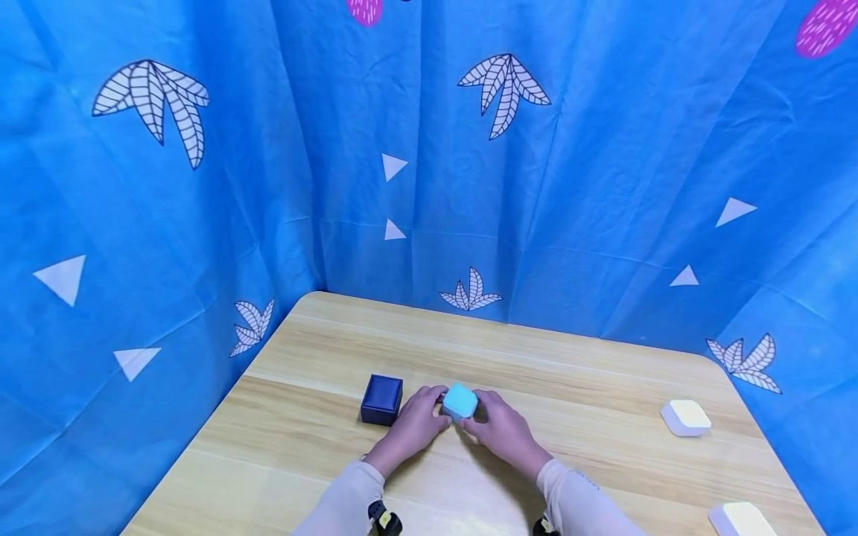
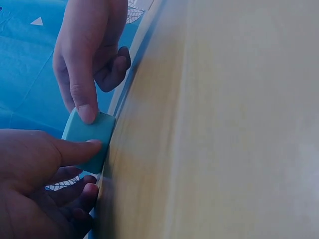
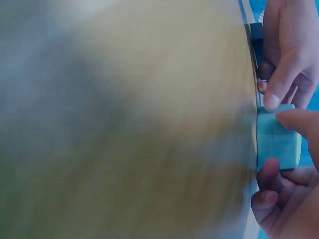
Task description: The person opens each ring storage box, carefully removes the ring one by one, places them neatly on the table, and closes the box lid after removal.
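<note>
Now the left hand (image 1: pixel 417 424) and right hand (image 1: pixel 497 426) partly hide the turquoise block (image 1: pixel 459 401); right of it, the nearer white block (image 1: pixel 741 519) is cut off!

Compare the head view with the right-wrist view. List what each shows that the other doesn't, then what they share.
Only the head view: a white rounded box, a second white box cut off by the frame's bottom edge, and light sleeves.

Only the right-wrist view: a seam line across the side of the turquoise box.

Both: that turquoise box, the left hand and right hand holding it, the dark blue box, the wooden table and the blue curtain.
</note>
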`<state>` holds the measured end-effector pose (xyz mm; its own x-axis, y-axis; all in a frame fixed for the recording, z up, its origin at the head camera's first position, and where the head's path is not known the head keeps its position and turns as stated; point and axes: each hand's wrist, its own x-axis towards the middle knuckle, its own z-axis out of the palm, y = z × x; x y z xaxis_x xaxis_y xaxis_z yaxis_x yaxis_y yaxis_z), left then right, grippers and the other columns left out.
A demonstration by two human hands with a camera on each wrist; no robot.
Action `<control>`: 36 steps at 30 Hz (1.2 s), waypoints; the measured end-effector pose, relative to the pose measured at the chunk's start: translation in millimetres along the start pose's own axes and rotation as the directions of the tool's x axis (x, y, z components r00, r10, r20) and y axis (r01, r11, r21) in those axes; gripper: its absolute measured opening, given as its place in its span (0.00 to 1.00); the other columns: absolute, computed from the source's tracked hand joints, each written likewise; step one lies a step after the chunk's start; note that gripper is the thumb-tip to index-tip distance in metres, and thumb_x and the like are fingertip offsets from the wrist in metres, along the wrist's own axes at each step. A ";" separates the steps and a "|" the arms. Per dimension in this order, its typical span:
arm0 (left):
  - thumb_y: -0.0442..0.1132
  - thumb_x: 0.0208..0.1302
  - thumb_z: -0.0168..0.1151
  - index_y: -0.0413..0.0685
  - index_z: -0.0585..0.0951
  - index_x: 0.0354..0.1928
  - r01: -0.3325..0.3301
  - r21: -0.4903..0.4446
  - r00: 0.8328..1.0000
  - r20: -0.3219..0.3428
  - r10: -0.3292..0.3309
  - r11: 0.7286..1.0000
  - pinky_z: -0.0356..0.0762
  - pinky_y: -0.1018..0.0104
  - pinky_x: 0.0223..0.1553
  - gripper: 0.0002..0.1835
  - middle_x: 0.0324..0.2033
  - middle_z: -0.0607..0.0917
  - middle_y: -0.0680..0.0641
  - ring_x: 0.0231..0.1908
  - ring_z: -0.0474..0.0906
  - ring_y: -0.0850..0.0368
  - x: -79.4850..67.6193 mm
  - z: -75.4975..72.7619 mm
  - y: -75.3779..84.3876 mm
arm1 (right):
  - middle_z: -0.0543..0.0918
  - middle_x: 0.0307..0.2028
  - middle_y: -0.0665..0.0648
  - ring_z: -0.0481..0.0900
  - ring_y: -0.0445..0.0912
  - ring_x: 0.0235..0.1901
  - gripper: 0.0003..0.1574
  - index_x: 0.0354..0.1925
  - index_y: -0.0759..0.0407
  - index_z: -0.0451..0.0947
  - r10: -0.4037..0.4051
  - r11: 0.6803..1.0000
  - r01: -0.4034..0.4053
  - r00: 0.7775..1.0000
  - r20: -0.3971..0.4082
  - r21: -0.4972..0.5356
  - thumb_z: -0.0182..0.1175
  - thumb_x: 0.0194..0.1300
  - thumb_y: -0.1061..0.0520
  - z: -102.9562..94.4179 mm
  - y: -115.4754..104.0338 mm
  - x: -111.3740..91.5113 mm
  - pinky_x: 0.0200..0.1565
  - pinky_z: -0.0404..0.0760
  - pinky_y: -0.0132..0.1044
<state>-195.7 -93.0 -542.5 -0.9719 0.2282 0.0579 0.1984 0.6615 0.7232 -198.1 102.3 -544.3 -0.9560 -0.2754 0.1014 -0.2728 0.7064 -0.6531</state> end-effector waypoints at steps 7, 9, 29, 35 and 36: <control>0.38 0.61 0.72 0.44 0.69 0.72 0.023 -0.019 1.000 0.022 -0.022 1.000 0.74 0.45 0.62 0.38 0.62 0.76 0.40 0.62 0.75 0.43 2.2 1.5 -1.7 | 0.79 0.60 0.64 0.79 0.59 0.58 0.38 0.66 0.63 0.73 -0.027 0.998 0.023 0.998 0.064 0.063 0.71 0.61 0.51 -4.1 0.6 1.9 0.59 0.77 0.58; 0.38 0.60 0.73 0.45 0.69 0.72 0.024 -0.024 0.999 0.031 -0.023 0.999 0.74 0.44 0.62 0.38 0.63 0.76 0.40 0.62 0.74 0.43 2.7 1.9 -2.2 | 0.80 0.60 0.64 0.78 0.59 0.59 0.38 0.66 0.62 0.73 -0.039 0.996 0.033 0.997 0.074 0.084 0.71 0.61 0.52 -5.1 1.2 2.3 0.60 0.77 0.58; 0.36 0.55 0.76 0.40 0.72 0.67 0.028 -0.029 0.999 0.034 -0.027 0.999 0.74 0.44 0.61 0.37 0.59 0.77 0.38 0.59 0.76 0.42 -2.4 -0.5 -3.2 | 0.85 0.52 0.56 0.84 0.52 0.49 0.28 0.61 0.58 0.77 0.030 0.996 -0.031 1.000 0.008 0.085 0.67 0.65 0.53 -6.8 6.2 -1.0 0.58 0.78 0.56; 0.34 0.56 0.74 0.39 0.74 0.63 0.011 -0.015 1.000 0.023 -0.010 1.000 0.79 0.56 0.50 0.32 0.49 0.79 0.46 0.45 0.77 0.54 -3.8 -0.3 -3.3 | 0.86 0.48 0.56 0.82 0.43 0.33 0.21 0.57 0.56 0.78 0.053 0.986 -0.053 0.999 0.008 0.158 0.66 0.66 0.59 -8.0 8.1 0.3 0.39 0.82 0.40; 0.34 0.56 0.74 0.40 0.75 0.62 0.011 -0.019 1.000 0.021 -0.010 1.000 0.78 0.59 0.47 0.31 0.48 0.79 0.47 0.42 0.76 0.56 -3.7 -0.5 -3.1 | 0.86 0.48 0.57 0.81 0.43 0.31 0.21 0.57 0.56 0.78 0.053 0.982 -0.055 0.998 0.017 0.183 0.65 0.67 0.60 -8.2 8.3 0.8 0.36 0.81 0.38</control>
<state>-192.8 -96.3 -544.6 -0.9710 0.2362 0.0362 0.1855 0.6499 0.7370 -202.0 113.3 -543.5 -0.9672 -0.2481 0.0541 -0.1951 0.5897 -0.7837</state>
